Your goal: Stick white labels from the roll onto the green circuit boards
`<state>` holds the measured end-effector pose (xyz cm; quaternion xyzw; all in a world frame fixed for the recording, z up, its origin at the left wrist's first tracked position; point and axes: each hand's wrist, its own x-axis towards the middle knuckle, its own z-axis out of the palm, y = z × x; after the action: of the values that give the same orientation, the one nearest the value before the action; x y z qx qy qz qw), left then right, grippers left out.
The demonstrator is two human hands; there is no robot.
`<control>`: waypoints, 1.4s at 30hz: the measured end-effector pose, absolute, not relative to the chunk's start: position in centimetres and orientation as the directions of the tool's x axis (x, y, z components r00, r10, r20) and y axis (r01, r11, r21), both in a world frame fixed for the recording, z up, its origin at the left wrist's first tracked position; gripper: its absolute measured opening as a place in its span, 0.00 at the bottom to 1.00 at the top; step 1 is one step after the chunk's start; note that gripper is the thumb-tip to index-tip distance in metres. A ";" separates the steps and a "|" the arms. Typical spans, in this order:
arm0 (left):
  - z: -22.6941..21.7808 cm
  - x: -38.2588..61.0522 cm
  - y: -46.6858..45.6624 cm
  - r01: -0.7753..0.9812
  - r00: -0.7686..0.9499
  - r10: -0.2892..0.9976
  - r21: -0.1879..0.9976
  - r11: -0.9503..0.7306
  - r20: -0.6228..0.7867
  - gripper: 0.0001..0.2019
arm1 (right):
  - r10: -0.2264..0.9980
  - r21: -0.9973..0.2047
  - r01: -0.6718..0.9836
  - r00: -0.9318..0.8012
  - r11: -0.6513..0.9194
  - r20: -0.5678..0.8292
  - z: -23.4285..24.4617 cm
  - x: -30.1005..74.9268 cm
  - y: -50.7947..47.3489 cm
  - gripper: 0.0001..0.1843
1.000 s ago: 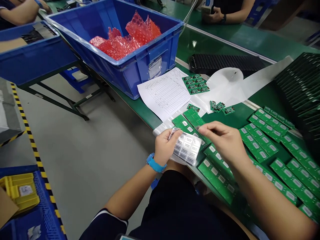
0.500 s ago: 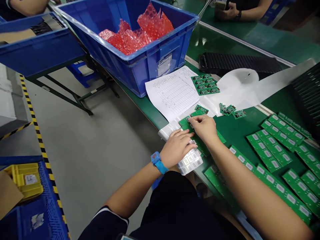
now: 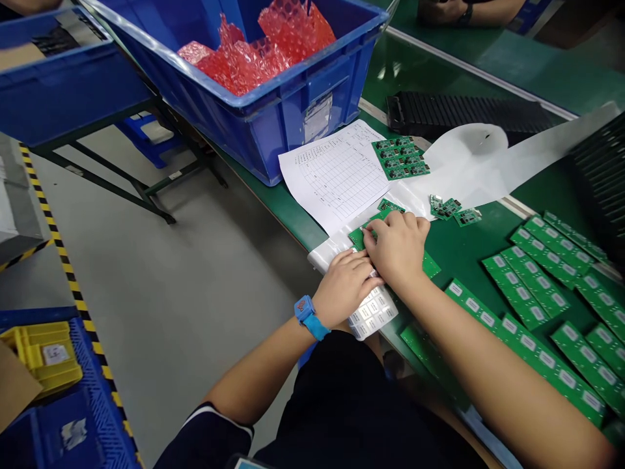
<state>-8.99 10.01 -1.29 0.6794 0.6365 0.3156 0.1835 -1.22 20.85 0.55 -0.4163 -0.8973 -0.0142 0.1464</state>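
Observation:
My left hand [image 3: 346, 286], with a blue wristband, lies on a sheet of small white labels [image 3: 375, 311] at the near edge of the green table [image 3: 459, 251], fingers curled over the sheet. My right hand [image 3: 400, 247] rests just beyond it, fingertips pressed down on a green circuit board strip [image 3: 360, 236]. The strip is mostly hidden under that hand. Several more green strips with white labels [image 3: 532, 286] lie in rows to the right.
A blue bin [image 3: 273, 111] holding red bubble wrap [image 3: 263, 49] stands behind a printed paper form [image 3: 336, 176]. Small green boards [image 3: 401, 157] and white film [image 3: 469, 163] lie beyond, black trays [image 3: 463, 114] farther back. Another person's hand [image 3: 446, 10] shows at top.
My right hand came down from above the label sheet onto the green strip. My left hand lowered the label sheet flat onto the table edge.

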 end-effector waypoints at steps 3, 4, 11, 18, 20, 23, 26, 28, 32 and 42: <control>-1.0 -8.9 10.0 0.734 -0.016 0.982 0.669 -0.117 0.189 0.12 | 0.734 -0.122 0.751 -0.577 0.649 0.357 1.8 -0.3 22.5 0.17; -0.9 -9.0 10.0 0.729 -0.020 0.982 0.675 -0.113 0.185 0.12 | 0.765 -0.217 0.750 -0.533 0.625 0.363 2.1 0.2 23.5 0.19; 0.8 -8.6 11.5 0.729 -0.024 0.977 0.673 -0.129 0.214 0.13 | 0.888 -0.816 0.563 -0.432 0.128 -0.158 1.1 1.5 29.4 0.20; 0.7 -7.7 14.1 0.776 0.169 0.981 0.600 -0.191 0.095 0.16 | 0.908 -0.791 0.587 -0.404 0.169 -0.106 0.1 0.0 28.4 0.21; 0.3 -7.7 14.2 0.779 0.170 0.982 0.599 -0.186 0.084 0.16 | 0.914 -0.790 0.589 -0.394 0.168 -0.100 0.0 -0.1 28.3 0.21; 0.0 -7.7 14.2 0.778 0.169 0.983 0.603 -0.177 0.070 0.16 | 0.924 -0.802 0.573 -0.375 0.167 -0.076 -0.3 0.0 28.3 0.20; 0.1 -7.7 14.1 0.772 0.176 0.983 0.612 -0.170 0.051 0.17 | 0.932 -0.802 0.569 -0.360 0.183 -0.043 -0.5 -0.1 28.0 0.17; 0.1 -7.7 14.1 0.770 0.178 0.983 0.615 -0.171 0.051 0.18 | 0.935 -0.794 0.569 -0.354 0.212 -0.004 -0.6 -0.2 27.7 0.15; -0.1 -7.7 14.2 0.772 0.166 0.983 0.610 -0.181 0.082 0.16 | 0.926 -0.760 0.570 -0.360 0.311 0.110 -0.6 -0.1 26.8 0.08; -0.2 -7.5 14.0 0.783 0.153 0.981 0.591 -0.196 0.123 0.16 | 0.760 -0.429 0.633 -0.589 0.645 0.274 -0.8 1.4 25.1 0.17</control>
<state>-7.48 14.03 -0.23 0.7325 0.6018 0.2480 0.1996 1.37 25.11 -0.77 -0.3960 -0.8795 0.1442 0.2209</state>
